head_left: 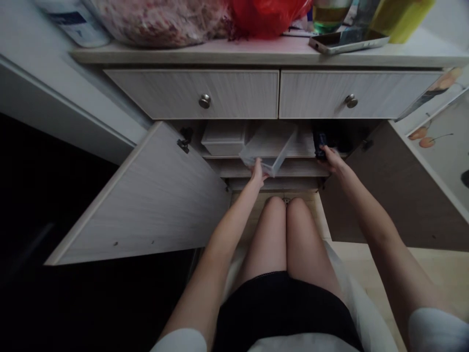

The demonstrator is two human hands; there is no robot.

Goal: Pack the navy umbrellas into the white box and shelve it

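While crouching before an open cupboard, a person is reaching both arms onto its upper shelf [293,168]. The left hand [258,174] is gripping the near corner of a clear plastic box [271,146], fingers closing around its edge; the box is tilting, its front end jutting past the shelf's lip. The right hand [331,159] is holding a small dark object [320,144] at the right end of the same shelf, fingers wrapping it, though what it is cannot be told. A pale lidded container [223,138] is sitting just left of the clear box. Both cupboard doors [154,205] are standing wide open beneath two shut drawers [198,93]. Above, a phone [348,41] and a red bag [267,17] are lying on the tabletop [256,53].
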